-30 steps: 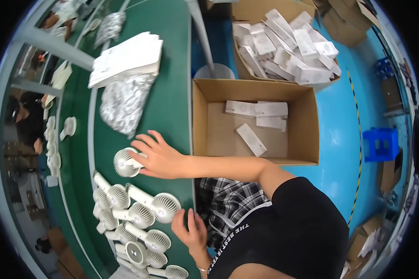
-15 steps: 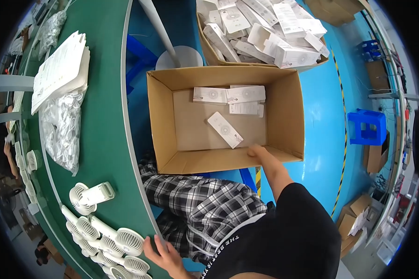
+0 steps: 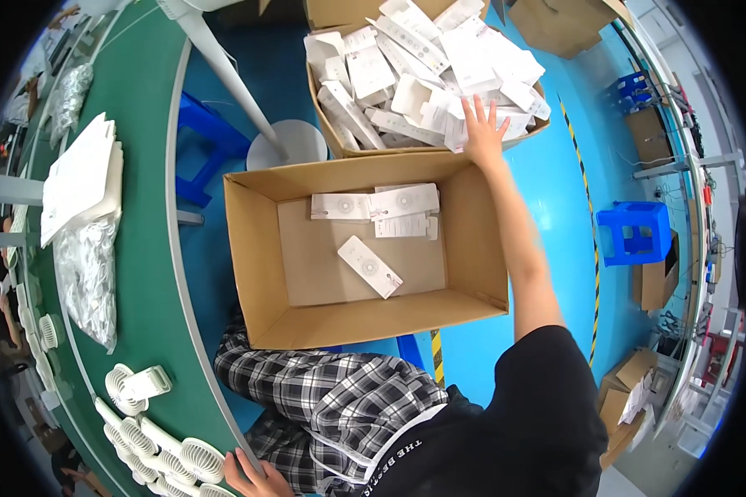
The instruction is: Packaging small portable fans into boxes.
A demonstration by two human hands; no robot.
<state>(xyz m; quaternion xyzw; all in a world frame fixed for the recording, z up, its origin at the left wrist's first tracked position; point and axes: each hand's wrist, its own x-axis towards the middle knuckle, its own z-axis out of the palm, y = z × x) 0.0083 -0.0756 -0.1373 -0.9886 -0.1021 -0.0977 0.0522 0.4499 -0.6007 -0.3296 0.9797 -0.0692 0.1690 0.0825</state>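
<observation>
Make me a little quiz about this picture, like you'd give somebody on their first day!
1. Which hand is up at the heaped box of white cartons: a) the left one, or b) the right one?
2. True or false: the nearer box has fewer cartons in it than the heaped box.
3. Fill the gap: near the left hand, some handheld ____ lie on the green table.

Key:
1. b: the right hand, with its fingers spread.
2. True: only a few lie in the nearer box.
3. Fans.
</observation>
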